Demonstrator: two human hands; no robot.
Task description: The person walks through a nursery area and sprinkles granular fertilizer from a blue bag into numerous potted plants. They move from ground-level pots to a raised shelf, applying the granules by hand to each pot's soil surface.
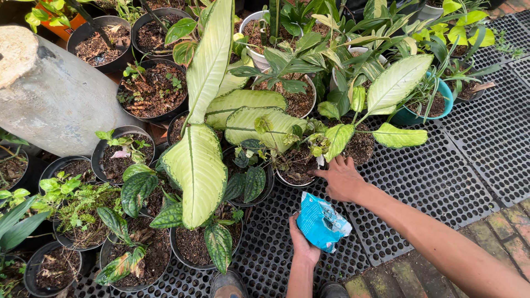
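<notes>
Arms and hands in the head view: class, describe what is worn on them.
Both forearms are bare, with no sleeves in view. The left hand and right hand wear no gloves, and no rings, watch or bracelets show. Fingers are uncovered.

The light is soft, even daylight, bright but with no harsh glare. Shadows are faint and sit under the big leaves. Everything looks sharp. The edges bend a little, like a wide lens.
</notes>
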